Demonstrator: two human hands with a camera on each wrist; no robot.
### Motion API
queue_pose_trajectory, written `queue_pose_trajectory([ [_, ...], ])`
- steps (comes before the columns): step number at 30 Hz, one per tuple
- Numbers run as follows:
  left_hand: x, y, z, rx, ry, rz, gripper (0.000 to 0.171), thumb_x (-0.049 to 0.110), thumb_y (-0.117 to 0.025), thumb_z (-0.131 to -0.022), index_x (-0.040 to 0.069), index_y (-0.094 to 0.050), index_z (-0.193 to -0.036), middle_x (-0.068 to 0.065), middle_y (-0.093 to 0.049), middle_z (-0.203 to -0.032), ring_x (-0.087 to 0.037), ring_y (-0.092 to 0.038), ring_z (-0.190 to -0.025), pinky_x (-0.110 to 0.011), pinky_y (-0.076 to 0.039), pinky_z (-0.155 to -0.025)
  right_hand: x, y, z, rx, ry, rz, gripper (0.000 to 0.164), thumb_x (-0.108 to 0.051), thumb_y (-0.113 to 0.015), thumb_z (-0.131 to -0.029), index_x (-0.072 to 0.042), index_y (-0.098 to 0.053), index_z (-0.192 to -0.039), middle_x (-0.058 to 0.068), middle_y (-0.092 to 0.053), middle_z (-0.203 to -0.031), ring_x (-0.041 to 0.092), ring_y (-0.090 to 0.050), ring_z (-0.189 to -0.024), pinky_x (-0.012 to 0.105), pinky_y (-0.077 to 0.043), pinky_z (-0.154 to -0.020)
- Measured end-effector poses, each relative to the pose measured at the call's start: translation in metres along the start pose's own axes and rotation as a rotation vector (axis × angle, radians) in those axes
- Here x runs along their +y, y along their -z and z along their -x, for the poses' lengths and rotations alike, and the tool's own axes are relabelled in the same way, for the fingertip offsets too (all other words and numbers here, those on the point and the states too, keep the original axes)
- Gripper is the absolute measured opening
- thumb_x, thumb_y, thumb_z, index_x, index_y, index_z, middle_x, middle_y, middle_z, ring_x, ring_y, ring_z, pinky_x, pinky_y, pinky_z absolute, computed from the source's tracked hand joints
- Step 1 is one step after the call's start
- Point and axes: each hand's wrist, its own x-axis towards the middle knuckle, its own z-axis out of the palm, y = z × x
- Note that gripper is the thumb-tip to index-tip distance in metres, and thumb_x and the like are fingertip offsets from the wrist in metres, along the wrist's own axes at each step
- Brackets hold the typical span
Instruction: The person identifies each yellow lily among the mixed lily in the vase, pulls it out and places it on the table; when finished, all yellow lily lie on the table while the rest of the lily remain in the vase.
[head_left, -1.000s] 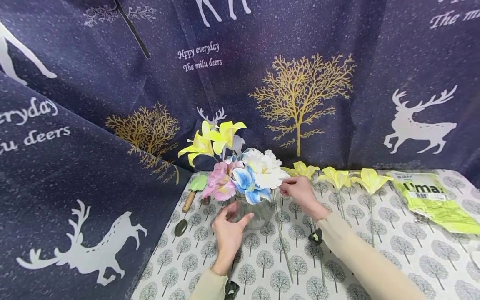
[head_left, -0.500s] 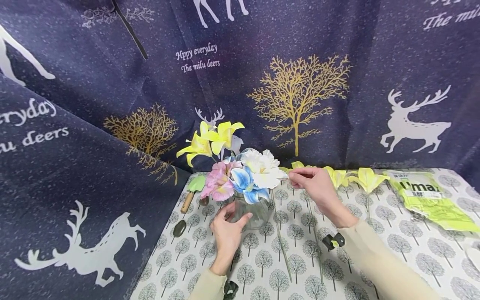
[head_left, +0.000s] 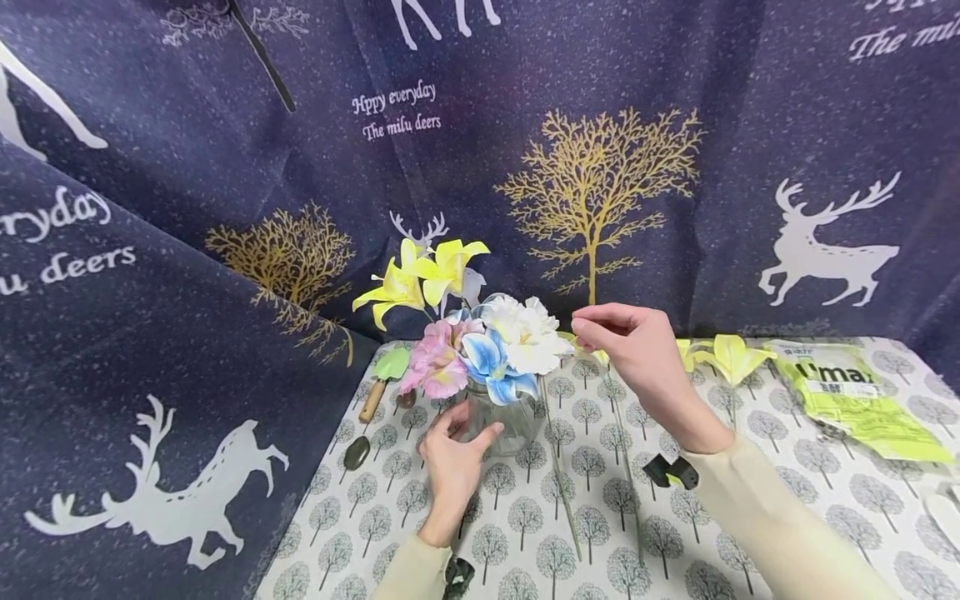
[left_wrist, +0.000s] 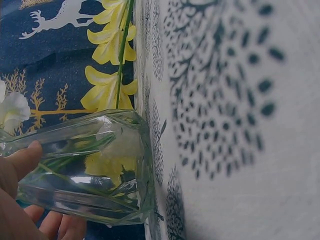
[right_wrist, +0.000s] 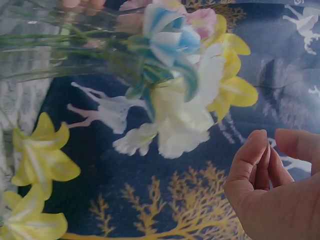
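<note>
A clear glass vase stands on the cloth with flower stems inside. My left hand grips its near left side, thumb and fingers curved around the glass. Above the rim spread two yellow lilies, a pink flower, a blue flower and a ruffled white flower. Just right of the white flower, my right hand hovers in the air. In the right wrist view its index fingertip and thumb are a little apart, with nothing between them.
More yellow lilies lie along the back right, their stems toward me. A green and white bag is at the far right. On the left lie a small green trowel and a dark oval stone. A printed curtain hangs behind.
My right hand has moved away from the white flower's edge, to the right and then upward. The left hand keeps its grip on the vase, and the flowers stay put.
</note>
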Motion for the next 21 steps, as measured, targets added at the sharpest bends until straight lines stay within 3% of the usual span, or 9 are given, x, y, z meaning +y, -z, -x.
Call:
queue_pose_trajectory([
  [8,-0.003,0.0,-0.002,0.009,-0.016,-0.009,0.056,0.027,-0.097,-0.062,0.024,-0.075,-0.113,0.003,-0.075,-0.108,-0.021,-0.075,-0.099,-0.032,-0.064,-0.091,-0.016,-0.025,-0.016,-0.045,0.063,0.029,0.029,-0.028,-0.076,-0.091,-0.006,-0.076,-0.11,-0.005,-0.076,-0.086,0.009,-0.07,-0.076,0.025,-0.063,-0.073],
  [16,-0.002,0.001,-0.001,0.015,-0.012,-0.027,0.057,0.029,-0.097,-0.061,0.024,-0.075,-0.113,0.003,-0.076,-0.109,-0.02,-0.075,-0.099,-0.032,-0.064,-0.091,-0.031,-0.055,-0.038,-0.111,0.093,0.088,0.02,-0.027,-0.075,-0.091,-0.016,-0.078,-0.107,0.003,-0.079,-0.097,0.021,-0.073,-0.081,0.04,-0.064,-0.078],
  [21,-0.002,0.001,-0.001,0.006,-0.02,-0.008,0.056,0.027,-0.097,-0.063,0.023,-0.074,-0.114,0.002,-0.075,-0.11,-0.021,-0.075,-0.1,-0.03,-0.064,-0.091,-0.037,-0.074,-0.054,-0.16,0.087,0.115,0.018,-0.024,-0.076,-0.091,-0.014,-0.078,-0.106,0.011,-0.079,-0.099,0.022,-0.074,-0.082,0.038,-0.064,-0.08],
])
